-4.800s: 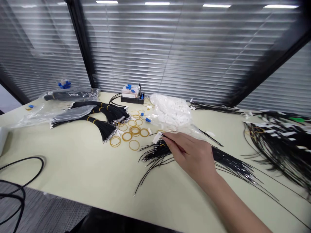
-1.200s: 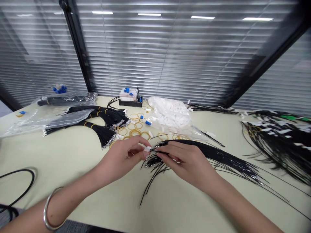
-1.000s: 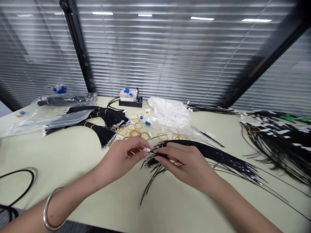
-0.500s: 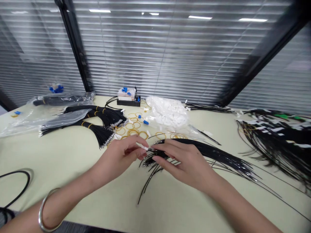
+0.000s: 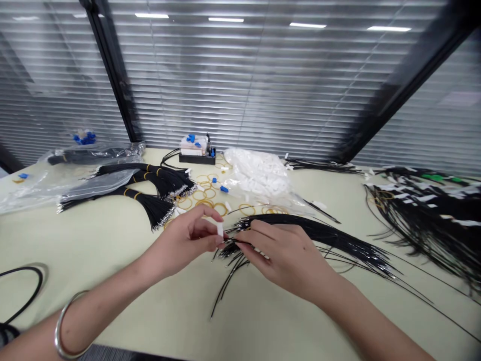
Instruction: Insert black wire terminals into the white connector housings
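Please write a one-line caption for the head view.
Left hand pinches a white tag; right hand holds black wires.

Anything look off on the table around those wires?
Mainly untidiness. Several black wires splay loose from the bundle under the right hand, unlike the rubber-banded bundles farther along the table. Loose rubber bands also lie scattered beside those banded bundles. No obvious damage visible.

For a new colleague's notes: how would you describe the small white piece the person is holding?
On the pale table, find the black wire bundle fanned out before the person. The right hand pinches its ends; the left hand, bangle on its wrist, holds a small white piece upright at its fingertips, the only white piece off the table.
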Motion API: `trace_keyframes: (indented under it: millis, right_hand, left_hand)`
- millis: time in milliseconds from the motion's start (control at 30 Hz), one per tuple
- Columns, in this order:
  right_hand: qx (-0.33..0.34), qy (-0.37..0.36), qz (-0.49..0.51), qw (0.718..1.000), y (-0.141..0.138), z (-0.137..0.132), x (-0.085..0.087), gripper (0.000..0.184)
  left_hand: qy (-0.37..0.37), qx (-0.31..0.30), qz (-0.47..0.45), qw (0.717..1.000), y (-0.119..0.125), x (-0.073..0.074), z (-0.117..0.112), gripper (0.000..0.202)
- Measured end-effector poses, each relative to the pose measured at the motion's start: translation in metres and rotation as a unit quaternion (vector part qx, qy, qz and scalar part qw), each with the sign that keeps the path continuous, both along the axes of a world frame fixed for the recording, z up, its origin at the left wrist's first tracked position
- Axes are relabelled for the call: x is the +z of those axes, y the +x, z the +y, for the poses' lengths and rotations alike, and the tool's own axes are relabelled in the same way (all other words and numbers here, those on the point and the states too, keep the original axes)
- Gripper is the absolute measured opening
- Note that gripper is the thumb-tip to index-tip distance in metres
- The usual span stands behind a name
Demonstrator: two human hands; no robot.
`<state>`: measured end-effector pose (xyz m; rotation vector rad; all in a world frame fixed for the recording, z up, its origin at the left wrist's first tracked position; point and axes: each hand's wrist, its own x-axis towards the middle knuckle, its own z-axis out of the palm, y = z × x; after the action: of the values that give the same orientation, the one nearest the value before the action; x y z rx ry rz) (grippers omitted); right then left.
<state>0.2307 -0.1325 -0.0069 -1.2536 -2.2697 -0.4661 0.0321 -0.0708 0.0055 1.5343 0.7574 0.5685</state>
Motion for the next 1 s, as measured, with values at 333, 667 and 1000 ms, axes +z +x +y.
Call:
trace_keyframes:
  millis: [333, 667, 1000]
  right_hand:
    - [0.028, -0.105, 0.094, 0.990, -0.001, -0.001, 0.008, 0.027]
    - [0.063, -0.181, 0.201, 0.961, 0.000, 0.001, 0.009, 0.016]
    - [0.090, -0.168, 0.232, 0.954, -0.002, 0.000, 0.014, 0.014]
  left_hand:
    - [-0.004, -0.004, 0.022, 1.000, 0.002, 0.002, -0.001, 0.027]
    - [-0.020, -0.017, 0.019, 0.999, 0.001, 0.001, -0.001, 0.035]
    - [-0.046, -0.019, -0.003, 0.999, 0.001, 0.002, -0.002, 0.038]
